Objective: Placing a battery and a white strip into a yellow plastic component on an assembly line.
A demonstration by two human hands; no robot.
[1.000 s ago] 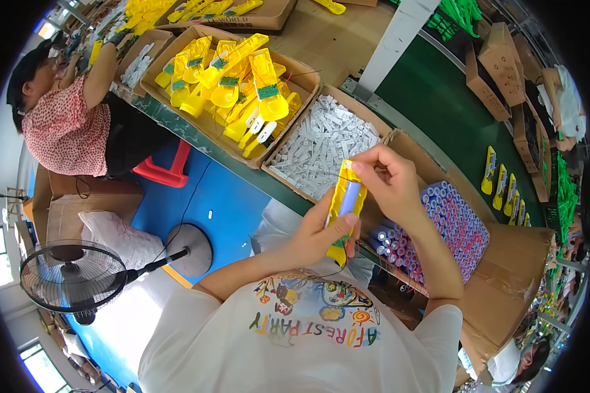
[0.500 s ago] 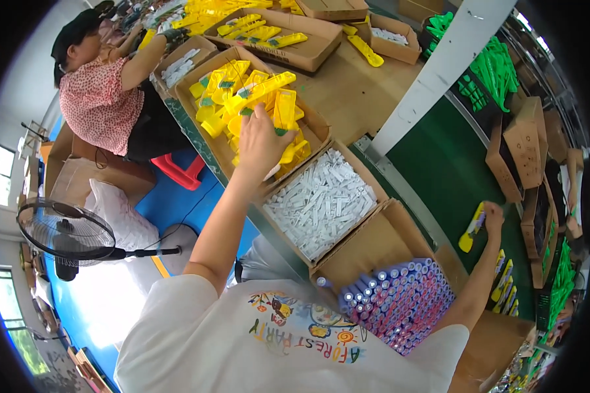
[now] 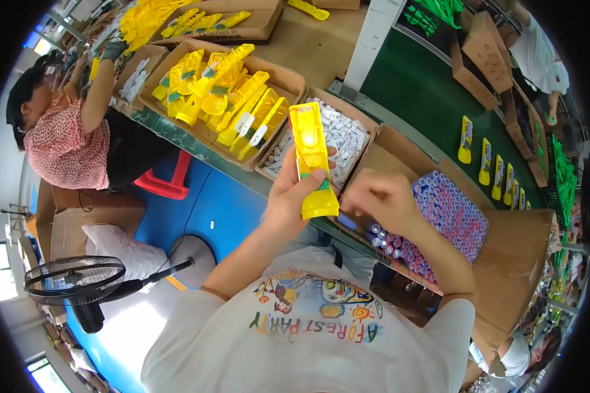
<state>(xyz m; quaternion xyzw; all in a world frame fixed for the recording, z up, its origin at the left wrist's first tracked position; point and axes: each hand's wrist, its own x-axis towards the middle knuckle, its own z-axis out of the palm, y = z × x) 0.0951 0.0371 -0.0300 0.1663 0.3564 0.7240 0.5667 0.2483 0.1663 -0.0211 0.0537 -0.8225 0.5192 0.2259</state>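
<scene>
My left hand (image 3: 285, 200) grips an upright yellow plastic housing (image 3: 316, 159), its hollow inner side facing me. A small green circuit board and thin wires show near my thumb. Just to the right, my right hand (image 3: 390, 206) is closed with bent fingers; whatever they hold, if anything, is hidden. Beneath that hand, purple-blue cylindrical cells (image 3: 452, 223) stand packed in a cardboard box. Small white plastic parts (image 3: 347, 128) fill the box behind my hands. More yellow housings (image 3: 223, 98) with green boards lie in the box at the far left.
A green conveyor belt (image 3: 410, 98) runs along the right, carrying a row of yellow pieces (image 3: 465, 141). A white post (image 3: 372, 49) rises beside it. At left are a co-worker in a red-patterned top (image 3: 59, 154), a red stool (image 3: 165, 182) and a black fan (image 3: 78, 281).
My left hand has brought a yellow housing out of the box toward me. My right hand has left a yellow piece on the belt and moved in beside the left. The view has shifted.
</scene>
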